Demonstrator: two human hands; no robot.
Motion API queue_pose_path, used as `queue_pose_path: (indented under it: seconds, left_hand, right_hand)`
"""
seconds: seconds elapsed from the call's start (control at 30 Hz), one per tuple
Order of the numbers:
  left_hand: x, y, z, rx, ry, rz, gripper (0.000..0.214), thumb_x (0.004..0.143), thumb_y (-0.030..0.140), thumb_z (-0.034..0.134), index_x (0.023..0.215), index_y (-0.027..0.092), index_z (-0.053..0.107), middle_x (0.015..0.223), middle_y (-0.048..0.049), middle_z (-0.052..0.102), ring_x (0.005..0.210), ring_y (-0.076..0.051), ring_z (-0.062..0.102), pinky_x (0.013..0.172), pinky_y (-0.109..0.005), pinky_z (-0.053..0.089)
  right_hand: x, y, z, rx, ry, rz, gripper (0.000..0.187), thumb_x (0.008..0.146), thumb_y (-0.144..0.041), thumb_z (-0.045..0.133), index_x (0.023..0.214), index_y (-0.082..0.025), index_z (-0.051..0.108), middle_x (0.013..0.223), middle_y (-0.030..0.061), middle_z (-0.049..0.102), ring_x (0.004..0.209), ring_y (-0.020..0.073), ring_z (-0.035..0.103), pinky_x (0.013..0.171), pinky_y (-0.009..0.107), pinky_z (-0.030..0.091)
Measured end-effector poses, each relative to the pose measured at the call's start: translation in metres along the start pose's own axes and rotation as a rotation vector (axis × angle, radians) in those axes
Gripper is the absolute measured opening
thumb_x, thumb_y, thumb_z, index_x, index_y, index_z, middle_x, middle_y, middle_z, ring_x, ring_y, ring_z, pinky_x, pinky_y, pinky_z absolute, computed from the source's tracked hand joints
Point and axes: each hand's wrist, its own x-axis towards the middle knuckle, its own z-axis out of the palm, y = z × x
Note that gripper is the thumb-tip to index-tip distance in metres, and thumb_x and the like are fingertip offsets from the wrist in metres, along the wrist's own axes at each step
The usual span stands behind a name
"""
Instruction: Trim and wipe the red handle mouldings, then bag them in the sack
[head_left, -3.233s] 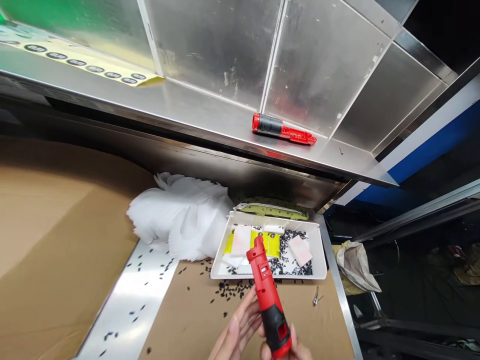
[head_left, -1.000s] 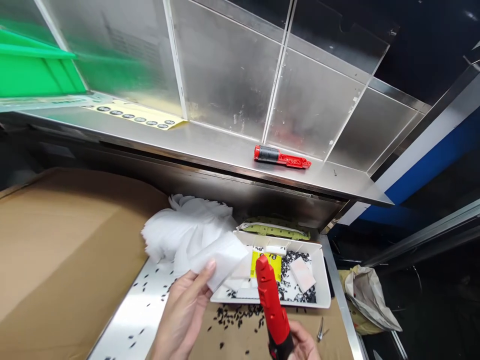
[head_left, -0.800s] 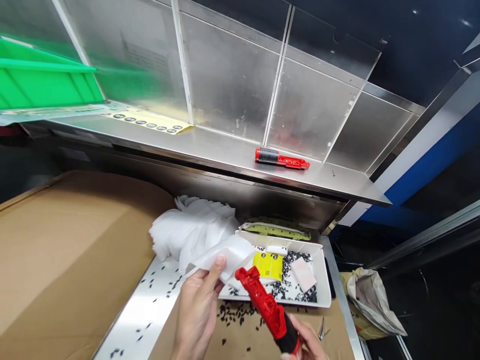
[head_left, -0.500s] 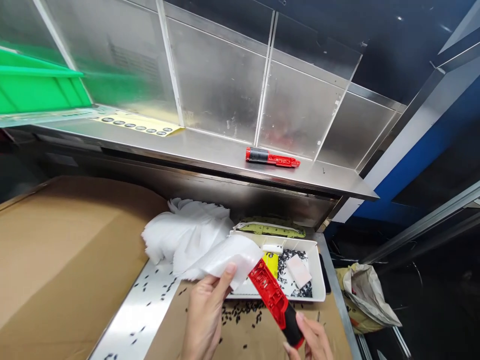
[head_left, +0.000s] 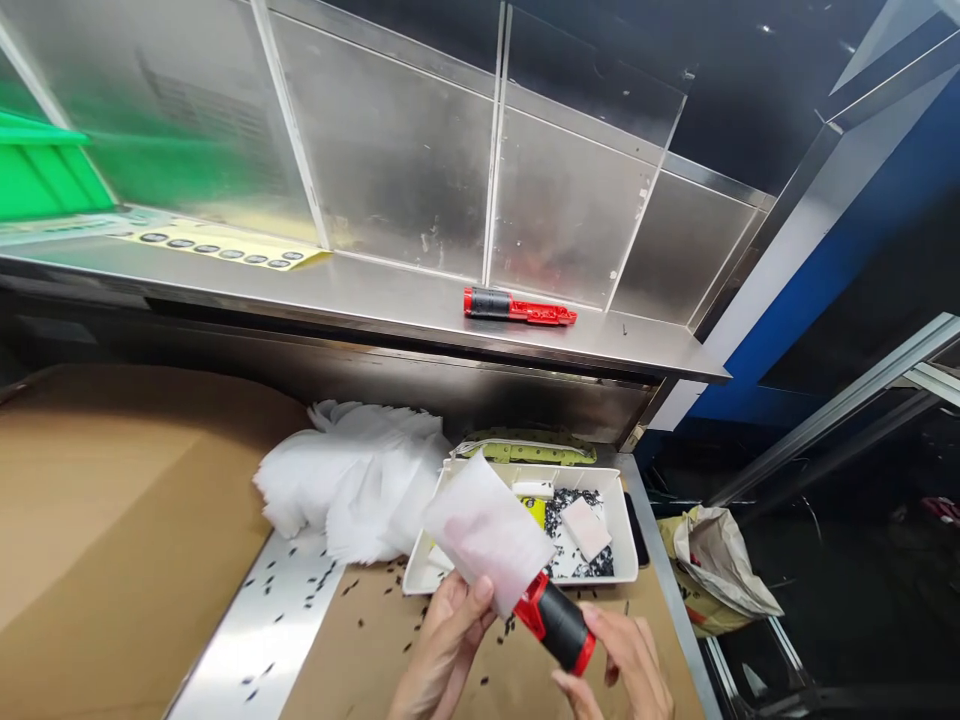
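My left hand (head_left: pixel 450 640) pinches the lower edge of a thin white foam pouch (head_left: pixel 487 530) between thumb and fingers. Inside the pouch is the red end of a red-and-black plastic housing (head_left: pixel 559 625), showing faintly pink through the foam. Its black part and red rim stick out at the lower right. My right hand (head_left: pixel 622 660) has its fingertips around that outer end, the thumb below it. Behind the left hand lies a pile of white foam pouches (head_left: pixel 360 480). A similar red-and-black housing (head_left: pixel 517 306) rests on the metal shelf.
A white tray (head_left: pixel 631 540) holds small black pieces, a pale block (head_left: pixel 586 530) and a yellow item. More black bits lie scattered over the table. A large cardboard box (head_left: pixel 127 520) stands left, a green bin (head_left: pixel 49 170) upper left, a sack (head_left: pixel 724 565) right. A sticker sheet (head_left: pixel 217 245) lies on the shelf.
The red part of the housing has gone from outside the pouch into it, leaving mainly the black end showing. The whole view has shifted slightly.
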Motion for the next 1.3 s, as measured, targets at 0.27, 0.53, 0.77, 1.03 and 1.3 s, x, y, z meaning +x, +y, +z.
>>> queue_pose_path:
  seconds: [0.27,0.53,0.77,1.03,1.3]
  left_hand:
    - [-0.023,-0.026,0.008,-0.007,0.004,-0.079,0.07,0.039,0.046,0.093,0.099,0.017,0.069,0.1,-0.0109,0.075,0.112,-0.035,0.062,0.098,-0.042,0.048]
    - [-0.038,-0.03,0.005,-0.004,-0.205,-0.215,0.058,0.052,0.043,0.09,0.101,0.018,0.073,0.109,-0.0115,0.074,0.116,-0.035,0.059,0.1,-0.043,0.044]
    - [-0.039,-0.039,-0.02,-0.657,-0.338,-0.554,0.056,0.07,0.049,0.079,0.107,0.008,0.069,0.097,-0.014,0.075,0.082,-0.021,0.069,0.077,-0.03,0.052]
    - [-0.062,-0.047,-0.042,-0.875,-0.009,-0.503,0.03,0.088,0.038,0.062,0.101,0.011,0.064,0.073,-0.007,0.072,0.063,-0.018,0.068,0.065,-0.029,0.055]
    - [-0.085,-0.045,-0.059,-0.911,0.177,-0.371,0.023,0.084,0.026,0.068,0.092,0.005,0.065,0.074,-0.0145,0.075,0.062,-0.023,0.072,0.065,-0.034,0.06]
  right_hand:
    - [0.011,-0.004,0.002,0.041,0.003,-0.066,0.027,0.092,-0.037,0.057,0.116,-0.027,0.062,0.136,0.013,0.051,0.124,0.0347,0.05,0.091,0.053,0.049]
    - [0.013,-0.005,-0.001,0.053,-0.138,-0.076,0.03,0.091,-0.033,0.055,0.12,-0.028,0.058,0.105,0.0064,0.072,0.121,0.0351,0.055,0.097,0.062,0.042]
    - [0.013,-0.005,0.003,0.11,-0.358,-0.155,0.029,0.083,-0.031,0.064,0.112,-0.027,0.063,0.102,0.0055,0.072,0.106,0.0335,0.062,0.091,0.056,0.047]
    - [0.013,-0.025,0.008,0.187,-0.506,-0.342,0.019,0.09,-0.021,0.051,0.098,-0.028,0.067,0.091,0.0024,0.074,0.092,0.0268,0.065,0.1,0.057,0.036]
    - [0.012,-0.04,0.025,0.444,-0.595,-0.131,0.006,0.092,-0.024,0.055,0.092,-0.024,0.061,0.078,-0.0007,0.068,0.073,0.0147,0.066,0.075,0.026,0.052]
